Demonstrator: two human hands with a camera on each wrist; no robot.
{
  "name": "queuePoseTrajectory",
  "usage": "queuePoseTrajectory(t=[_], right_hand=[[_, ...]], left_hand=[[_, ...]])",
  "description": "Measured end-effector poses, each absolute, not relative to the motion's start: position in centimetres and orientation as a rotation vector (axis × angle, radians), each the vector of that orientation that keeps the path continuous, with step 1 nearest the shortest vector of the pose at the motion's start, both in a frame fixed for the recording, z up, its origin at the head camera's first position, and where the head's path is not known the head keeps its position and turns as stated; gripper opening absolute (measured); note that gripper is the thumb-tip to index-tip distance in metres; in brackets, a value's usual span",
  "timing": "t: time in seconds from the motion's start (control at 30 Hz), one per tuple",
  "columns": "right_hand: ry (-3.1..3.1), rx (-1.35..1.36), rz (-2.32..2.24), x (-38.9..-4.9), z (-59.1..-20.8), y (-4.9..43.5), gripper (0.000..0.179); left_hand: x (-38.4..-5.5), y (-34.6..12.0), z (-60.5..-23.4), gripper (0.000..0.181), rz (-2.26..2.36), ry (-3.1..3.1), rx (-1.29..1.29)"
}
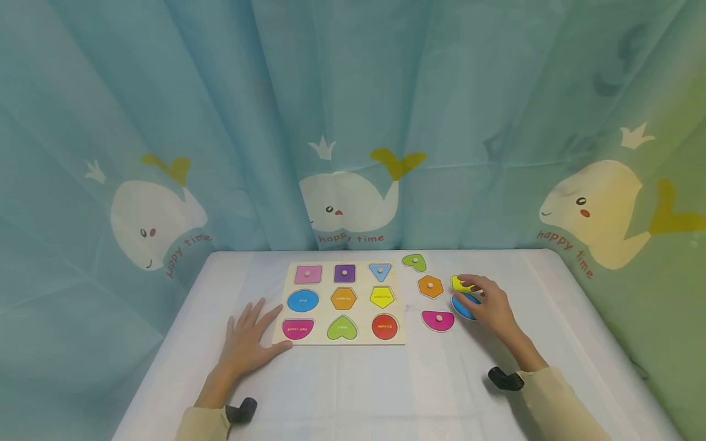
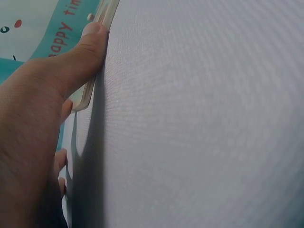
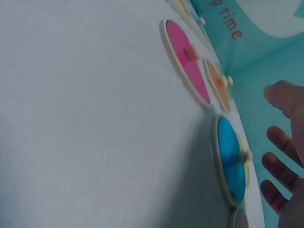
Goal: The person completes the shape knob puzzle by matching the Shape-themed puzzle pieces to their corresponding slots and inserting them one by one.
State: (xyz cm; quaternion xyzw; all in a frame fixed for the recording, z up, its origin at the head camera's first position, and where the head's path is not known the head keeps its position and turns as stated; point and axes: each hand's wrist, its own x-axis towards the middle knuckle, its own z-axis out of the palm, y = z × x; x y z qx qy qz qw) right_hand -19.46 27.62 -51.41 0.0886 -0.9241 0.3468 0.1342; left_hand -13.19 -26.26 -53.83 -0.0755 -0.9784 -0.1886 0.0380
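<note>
A cream puzzle board (image 1: 322, 342) lies flat, with a pink rectangle (image 1: 315, 275), a purple square (image 1: 344, 266) and a light blue triangle (image 1: 380, 266) knobbed in its far row. My left hand (image 1: 245, 344) rests spread at the board's left side, thumb (image 2: 95, 40) against its near edge. Over the loose blue oval piece (image 3: 230, 173) hovers my right hand (image 1: 493, 308), fingers loosely bent and apart from its knob. That hand partly covers the oval and a yellow piece (image 1: 459, 283) just behind it in the head view.
Between board and right hand lie a green heart piece (image 1: 416, 262), an orange hexagon piece (image 1: 425, 286) and a magenta half-round piece (image 1: 432, 320). The rim of another piece (image 3: 241, 221) shows near the oval. A whale-print curtain (image 1: 353, 122) hangs behind the table.
</note>
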Motion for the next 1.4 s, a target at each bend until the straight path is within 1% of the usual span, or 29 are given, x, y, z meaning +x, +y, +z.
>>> queuePoseTrajectory(t=[0.3,0.6,1.4], right_hand=[[-2.708,0.229,0.967,-18.2,-52.2,29.3,0.033],[-2.721,0.207,0.951,-17.9,-52.9,29.6,0.02],[-2.726,0.154,1.01,-17.8,-53.5,30.0,0.016]], left_hand=[[-13.1,-26.4,-53.9,0.089,-0.591,-3.0,-0.231],[-13.1,-26.3,-53.7,0.088,-0.594,-3.003,-0.232],[-12.9,-26.0,-53.1,0.088,-0.594,-3.014,-0.22]])
